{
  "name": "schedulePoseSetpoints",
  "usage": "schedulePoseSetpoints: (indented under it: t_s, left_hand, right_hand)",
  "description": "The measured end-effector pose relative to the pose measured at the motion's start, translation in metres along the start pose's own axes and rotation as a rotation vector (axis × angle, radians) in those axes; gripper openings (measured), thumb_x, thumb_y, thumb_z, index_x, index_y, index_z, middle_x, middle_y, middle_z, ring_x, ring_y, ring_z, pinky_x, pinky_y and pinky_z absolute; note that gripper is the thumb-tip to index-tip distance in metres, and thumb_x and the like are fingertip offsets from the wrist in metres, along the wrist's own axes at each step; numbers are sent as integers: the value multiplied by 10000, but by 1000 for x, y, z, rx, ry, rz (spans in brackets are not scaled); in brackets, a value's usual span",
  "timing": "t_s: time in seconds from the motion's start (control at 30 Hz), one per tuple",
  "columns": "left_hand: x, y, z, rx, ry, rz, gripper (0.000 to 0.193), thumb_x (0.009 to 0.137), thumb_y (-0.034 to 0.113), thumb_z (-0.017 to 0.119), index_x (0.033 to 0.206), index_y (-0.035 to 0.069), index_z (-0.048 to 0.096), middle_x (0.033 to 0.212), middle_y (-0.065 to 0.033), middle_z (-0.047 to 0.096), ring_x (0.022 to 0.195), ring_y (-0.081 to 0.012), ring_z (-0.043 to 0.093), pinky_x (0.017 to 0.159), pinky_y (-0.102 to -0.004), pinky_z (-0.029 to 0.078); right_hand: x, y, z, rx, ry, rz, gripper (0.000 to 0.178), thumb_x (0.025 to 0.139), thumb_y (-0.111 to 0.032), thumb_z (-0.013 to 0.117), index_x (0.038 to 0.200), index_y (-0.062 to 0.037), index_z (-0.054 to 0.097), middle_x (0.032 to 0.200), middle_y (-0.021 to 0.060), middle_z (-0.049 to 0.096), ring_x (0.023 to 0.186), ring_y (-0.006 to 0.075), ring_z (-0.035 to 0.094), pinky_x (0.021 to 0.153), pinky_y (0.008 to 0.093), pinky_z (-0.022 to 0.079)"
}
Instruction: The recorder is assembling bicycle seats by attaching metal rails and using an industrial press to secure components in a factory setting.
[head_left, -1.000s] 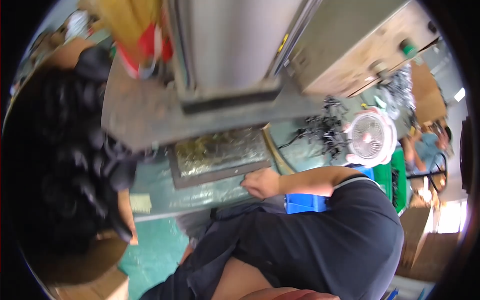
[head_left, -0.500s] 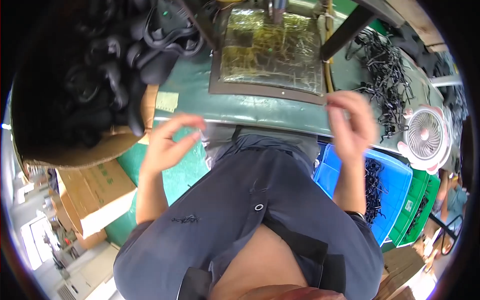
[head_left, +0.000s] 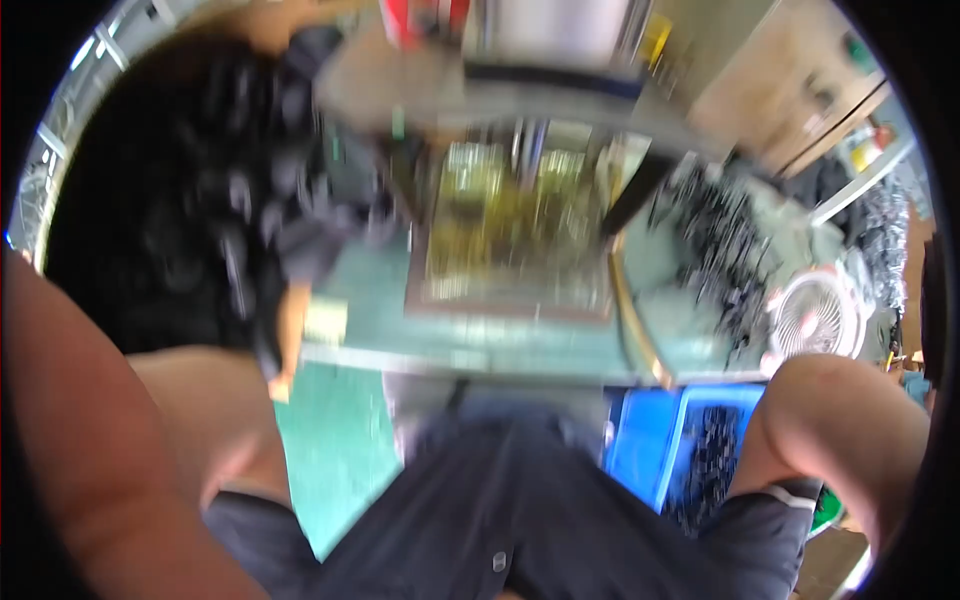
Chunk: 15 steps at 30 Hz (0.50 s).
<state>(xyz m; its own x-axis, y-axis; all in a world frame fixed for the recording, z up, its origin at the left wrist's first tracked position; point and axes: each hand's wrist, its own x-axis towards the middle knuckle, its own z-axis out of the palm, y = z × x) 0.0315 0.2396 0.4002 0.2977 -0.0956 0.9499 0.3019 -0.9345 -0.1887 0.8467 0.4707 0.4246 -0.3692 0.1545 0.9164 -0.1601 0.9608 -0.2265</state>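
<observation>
Both my arms are bent up close to the camera, and neither hand shows in the picture. My left forearm (head_left: 90,450) fills the lower left. The right forearm (head_left: 870,430) is at the lower right, its elbow in front of the blue bin. What either hand holds or touches is hidden. Ahead of me is a green work table (head_left: 480,345), blurred by motion. A flat plate (head_left: 520,270) with a shiny yellowish covering lies on it, under a press-like frame (head_left: 400,95).
A big carton of black molded parts (head_left: 220,220) stands at the left. Thin black pieces (head_left: 715,250) are heaped on the table's right side, beside a pink-and-white fan (head_left: 812,315). Below is a blue bin (head_left: 640,440) with black pieces. A yellowish strip (head_left: 632,310) hangs near the plate.
Both hands have risen from over the table's near edge and left the picture. The view has tilted up, showing more of the frame and the far side.
</observation>
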Motion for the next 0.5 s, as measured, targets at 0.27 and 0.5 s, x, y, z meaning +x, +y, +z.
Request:
schedulePoseSetpoints:
  t_s: [0.27, 0.5]
  left_hand:
    - [69, -101, 164, 205, 220, 802, 589, 1034, 300, 601, 1542, 18, 507, 1464, -267, 597, 1289, -415, 588, 1033, -604, 490]
    - [93, -45, 283, 308, 227, 435, 575, 1044, 299, 581, 1539, 12, 513, 1471, -271, 592, 1305, -410, 577, 1046, -607, 481]
  right_hand:
    - [142, -5, -20, -248, 58, -810, 777, 1038, -622, 480, 1441, 32, 601, 1380, 268, 623, 1208, 407, 599, 1037, 551, 466]
    - [91, 55, 19, 70, 66, -557, 798, 1032, -643, 484, 1445, 30, 596, 1387, 267, 622, 1219, 401, 601, 1033, 547, 469]
